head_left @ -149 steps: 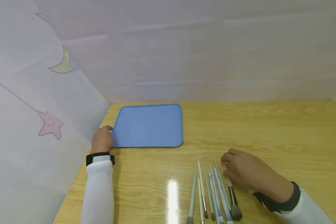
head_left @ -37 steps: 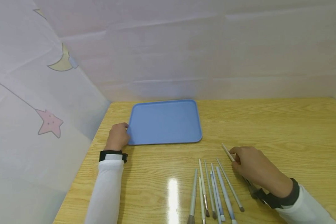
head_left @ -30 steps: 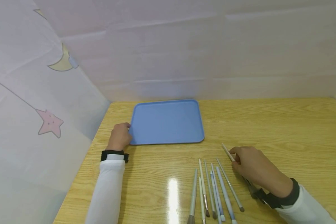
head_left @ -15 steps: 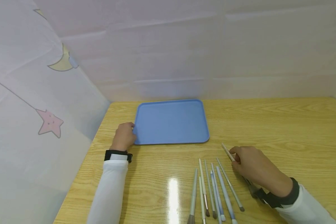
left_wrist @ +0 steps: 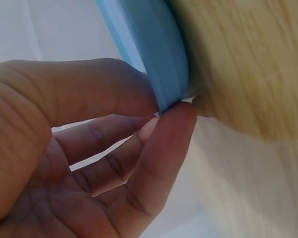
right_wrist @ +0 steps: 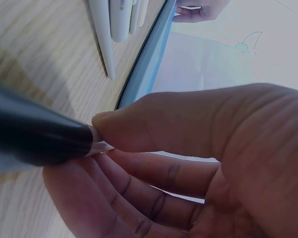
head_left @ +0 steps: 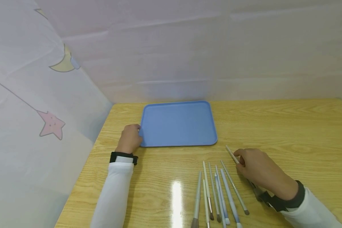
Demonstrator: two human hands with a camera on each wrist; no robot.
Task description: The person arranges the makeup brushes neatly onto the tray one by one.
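A blue tray (head_left: 179,123) lies flat on the wooden table (head_left: 288,126). My left hand (head_left: 130,138) grips its left rim; in the left wrist view the thumb and fingers of the left hand (left_wrist: 163,106) pinch the tray's blue edge (left_wrist: 161,54). My right hand (head_left: 255,167) holds a makeup brush (head_left: 231,154) whose pale handle sticks out past the fingers toward the tray. The right wrist view has the brush's black ferrule (right_wrist: 34,136) pinched between thumb and fingers. Several more brushes (head_left: 216,193) lie side by side just left of that hand.
A pale curtain (head_left: 31,110) with star and moon prints hangs along the table's left side. A plain cloth wall (head_left: 216,57) closes the back. Bare wood stretches right of the tray.
The tray and my left hand have slid rightwards along the table. The right hand, which five seconds ago lay over the brushes, now holds one brush and stays still.
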